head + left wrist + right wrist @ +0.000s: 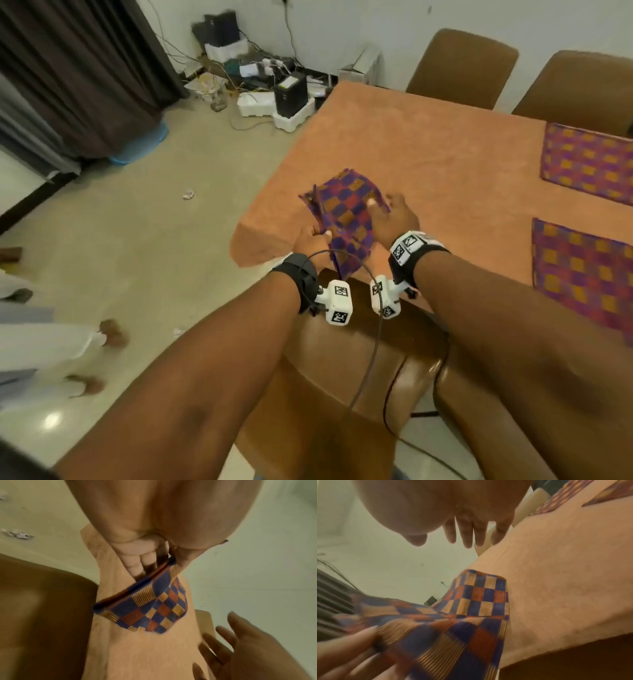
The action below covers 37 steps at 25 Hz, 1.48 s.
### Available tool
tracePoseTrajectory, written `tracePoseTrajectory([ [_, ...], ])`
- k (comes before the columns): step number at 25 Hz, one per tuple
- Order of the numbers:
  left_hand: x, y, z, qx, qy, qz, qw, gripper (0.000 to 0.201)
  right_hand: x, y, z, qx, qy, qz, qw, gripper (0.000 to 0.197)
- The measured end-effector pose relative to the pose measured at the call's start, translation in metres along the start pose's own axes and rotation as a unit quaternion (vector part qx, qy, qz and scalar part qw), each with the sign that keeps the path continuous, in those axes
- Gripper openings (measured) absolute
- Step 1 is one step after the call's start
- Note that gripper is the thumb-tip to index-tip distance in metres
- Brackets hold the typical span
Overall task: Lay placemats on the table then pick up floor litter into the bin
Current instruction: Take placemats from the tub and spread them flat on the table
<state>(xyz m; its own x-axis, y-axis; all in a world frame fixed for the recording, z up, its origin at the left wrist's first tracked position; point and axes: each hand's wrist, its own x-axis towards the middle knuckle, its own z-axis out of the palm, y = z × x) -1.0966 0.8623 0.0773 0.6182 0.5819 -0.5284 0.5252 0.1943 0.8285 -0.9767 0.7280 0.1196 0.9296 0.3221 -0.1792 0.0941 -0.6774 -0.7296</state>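
Note:
A folded checkered placemat [346, 209] in purple, red and orange sits partly raised at the near left corner of the orange-clothed table [428, 147]. My left hand [322, 235] pinches its near edge between thumb and curled fingers, plainly seen in the left wrist view [154, 557] with the placemat [154, 608] hanging below. My right hand [382, 207] is at the mat's right side, fingers straight and spread [467, 534], gripping nothing. In the right wrist view the placemat [471, 601] drapes over the table corner. A crumpled paper scrap [188, 195] lies on the floor.
Two placemats [589, 161] [582, 270] lie flat along the table's right side. A brown chair [359, 370] stands right below my arms, and two more stand at the far side. Boxes and cables [267, 85] crowd the far wall. Another person's feet [109, 332] are at left.

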Motion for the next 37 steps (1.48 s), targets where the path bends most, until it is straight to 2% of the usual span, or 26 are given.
tracePoseTrajectory([
  [1,0.015,-0.013,0.005,0.005,-0.070,-0.062,0.996,0.008,0.002,0.013,0.025,-0.021,-0.049,0.010,0.999,0.062],
  [2,0.027,-0.027,0.008,-0.006,-0.111,-0.100,0.989,0.008,0.003,0.025,0.045,-0.050,-0.083,0.014,0.995,0.067],
  [3,0.039,-0.034,0.008,-0.037,-0.116,-0.130,0.984,0.017,0.006,0.036,0.064,-0.076,-0.098,0.016,0.992,0.069],
  [5,0.061,-0.037,-0.007,-0.054,-0.059,-0.150,0.985,0.058,0.018,0.042,0.092,-0.099,-0.084,0.016,0.991,0.070],
  [7,0.093,-0.034,-0.033,-0.031,0.007,-0.128,0.991,0.102,0.033,0.031,0.113,-0.092,-0.075,0.023,0.993,0.072],
  [8,0.112,-0.035,-0.045,-0.045,0.017,-0.135,0.990,0.114,0.040,0.021,0.125,-0.080,-0.080,0.026,0.993,0.075],
  [9,0.130,-0.035,-0.054,-0.075,0.001,-0.138,0.988,0.117,0.046,0.009,0.135,-0.062,-0.089,0.027,0.994,0.078],
  [12,0.163,-0.039,-0.065,-0.206,-0.064,-0.146,0.965,0.111,0.062,-0.033,0.166,-0.026,-0.101,0.024,0.994,0.080],
  [14,0.143,-0.018,-0.065,-0.275,-0.128,-0.148,0.941,0.112,0.071,-0.048,0.176,-0.062,-0.083,0.005,0.995,0.068],
  [17,0.136,0.000,-0.060,-0.310,-0.206,-0.137,0.918,0.100,0.081,-0.046,0.169,-0.101,-0.066,-0.028,0.992,0.047],
  [19,0.134,0.012,-0.058,-0.221,-0.186,-0.116,0.950,0.086,0.083,-0.038,0.157,-0.093,-0.086,-0.055,0.990,0.041],
  [21,0.144,0.019,-0.055,-0.076,-0.117,-0.096,0.986,0.074,0.081,-0.030,0.142,-0.077,-0.128,-0.085,0.985,0.035],
  [22,0.153,0.018,-0.053,-0.033,-0.101,-0.091,0.990,0.076,0.080,-0.027,0.136,-0.069,-0.150,-0.101,0.981,0.034],
  [25,0.174,0.014,-0.047,0.020,-0.135,-0.104,0.985,0.082,0.075,-0.019,0.114,-0.061,-0.217,-0.125,0.966,0.032],
  [27,0.163,0.026,-0.047,0.075,-0.130,-0.085,0.985,0.057,0.070,-0.012,0.099,-0.058,-0.239,-0.118,0.962,0.031],
  [29,0.149,0.039,-0.043,0.140,-0.120,-0.048,0.982,0.039,0.069,0.002,0.085,0.011,-0.201,-0.094,0.975,0.030],
  [31,0.143,0.054,-0.034,0.145,-0.120,0.002,0.982,0.028,0.072,0.016,0.067,0.151,-0.124,-0.030,0.980,0.027],
  [34,0.143,0.077,-0.026,0.011,-0.098,0.090,0.991,0.043,0.074,0.033,0.030,0.308,-0.017,0.067,0.949,0.024],
  [37,0.153,0.085,-0.029,-0.083,-0.053,0.129,0.987,0.051,0.068,0.071,-0.016,0.413,0.070,0.131,0.898,0.020],
])
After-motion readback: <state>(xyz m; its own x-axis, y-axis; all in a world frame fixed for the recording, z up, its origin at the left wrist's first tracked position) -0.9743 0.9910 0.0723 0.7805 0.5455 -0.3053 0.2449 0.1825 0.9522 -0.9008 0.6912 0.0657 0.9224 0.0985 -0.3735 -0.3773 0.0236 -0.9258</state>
